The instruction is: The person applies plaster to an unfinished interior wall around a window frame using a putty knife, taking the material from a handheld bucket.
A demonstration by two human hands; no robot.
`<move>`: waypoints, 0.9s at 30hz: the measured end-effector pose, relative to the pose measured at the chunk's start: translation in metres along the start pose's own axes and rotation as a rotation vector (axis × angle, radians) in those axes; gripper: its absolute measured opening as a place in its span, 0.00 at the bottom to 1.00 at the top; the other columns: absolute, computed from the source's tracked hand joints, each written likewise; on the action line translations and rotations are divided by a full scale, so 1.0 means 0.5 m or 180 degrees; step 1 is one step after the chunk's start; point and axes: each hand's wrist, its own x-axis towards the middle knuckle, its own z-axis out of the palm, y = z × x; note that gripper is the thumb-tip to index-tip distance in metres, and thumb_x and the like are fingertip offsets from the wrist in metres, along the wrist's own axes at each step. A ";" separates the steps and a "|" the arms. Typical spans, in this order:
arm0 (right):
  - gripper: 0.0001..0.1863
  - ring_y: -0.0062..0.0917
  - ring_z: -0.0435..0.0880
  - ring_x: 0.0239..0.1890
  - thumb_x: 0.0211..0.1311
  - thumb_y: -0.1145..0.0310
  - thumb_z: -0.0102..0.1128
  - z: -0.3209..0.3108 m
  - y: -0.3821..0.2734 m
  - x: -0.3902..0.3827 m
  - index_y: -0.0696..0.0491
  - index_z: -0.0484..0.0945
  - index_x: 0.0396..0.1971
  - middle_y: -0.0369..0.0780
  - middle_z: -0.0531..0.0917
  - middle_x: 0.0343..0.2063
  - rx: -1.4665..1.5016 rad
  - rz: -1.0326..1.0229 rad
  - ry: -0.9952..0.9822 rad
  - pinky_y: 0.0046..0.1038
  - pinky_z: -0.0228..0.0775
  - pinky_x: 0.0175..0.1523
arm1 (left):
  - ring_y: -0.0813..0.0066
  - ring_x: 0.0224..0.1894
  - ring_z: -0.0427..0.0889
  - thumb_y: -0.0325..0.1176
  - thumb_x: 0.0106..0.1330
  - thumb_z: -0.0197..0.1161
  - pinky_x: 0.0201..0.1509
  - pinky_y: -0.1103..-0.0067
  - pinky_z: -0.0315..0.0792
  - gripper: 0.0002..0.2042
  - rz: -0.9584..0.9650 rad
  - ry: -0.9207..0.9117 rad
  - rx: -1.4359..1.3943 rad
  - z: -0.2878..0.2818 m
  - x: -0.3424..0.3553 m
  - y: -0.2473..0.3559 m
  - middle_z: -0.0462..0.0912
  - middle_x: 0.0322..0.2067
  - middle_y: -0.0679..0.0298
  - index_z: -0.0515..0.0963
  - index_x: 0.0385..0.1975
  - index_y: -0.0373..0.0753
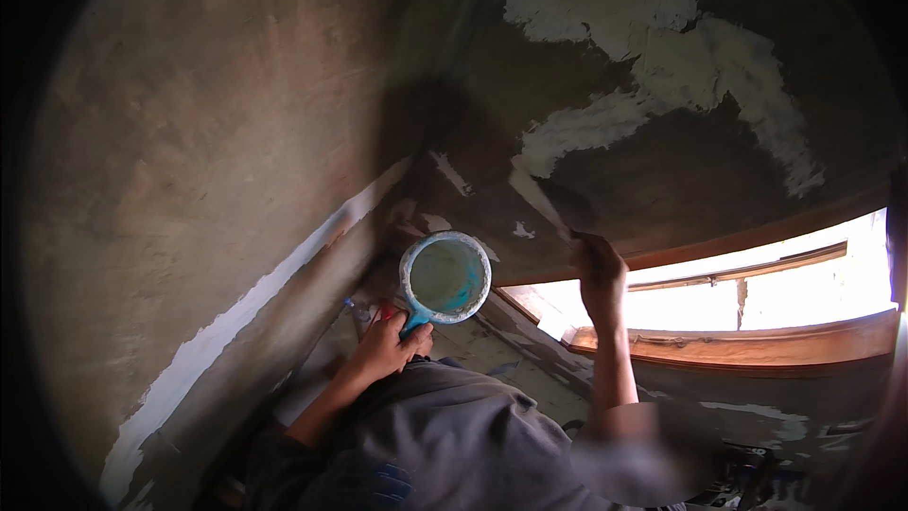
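Observation:
My left hand [388,345] grips the handle of a round blue pot [445,273] with a white-smeared rim and grayish contents. Up and to the right of it, my right hand [601,279] holds a putty knife [539,194] by its handle. The pale blade is at the dark wall [653,166], at the lower edge of an irregular patch of light filler [690,66]; whether it touches is hard to tell.
A brownish wall [189,114] with a long white filler strip [222,308] fills the left side. At right is a bright window with a wooden sill [738,345]. Below the pot are small objects [364,312] and a filler-marked floor; dark gear [747,468] lies lower right.

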 end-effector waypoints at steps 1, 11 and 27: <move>0.10 0.17 0.81 0.30 0.71 0.66 0.63 0.027 -0.010 0.007 0.57 0.84 0.43 0.37 0.85 0.26 -0.0102 0.0062 -0.0019 0.24 0.75 0.39 | 0.75 0.11 0.78 0.47 0.73 0.64 0.17 0.76 0.71 0.20 -0.0028 -0.0033 -0.0002 -0.002 0.000 0.001 0.78 0.13 0.62 0.74 0.31 0.33; 0.08 0.14 0.74 0.27 0.74 0.72 0.57 -0.036 0.019 -0.034 0.58 0.83 0.42 0.34 0.80 0.24 -0.0230 0.0173 0.0250 0.21 0.68 0.33 | 0.80 0.13 0.75 0.44 0.74 0.64 0.17 0.78 0.69 0.16 0.0305 0.0285 0.0119 -0.008 -0.028 -0.058 0.77 0.15 0.65 0.75 0.41 0.34; 0.07 0.21 0.82 0.26 0.71 0.69 0.61 -0.026 -0.047 -0.007 0.55 0.84 0.42 0.40 0.85 0.24 -0.0641 0.0085 0.0101 0.25 0.74 0.34 | 0.72 0.15 0.81 0.49 0.73 0.63 0.25 0.74 0.75 0.21 0.0012 0.0212 0.0030 -0.020 -0.039 -0.040 0.79 0.15 0.61 0.76 0.35 0.33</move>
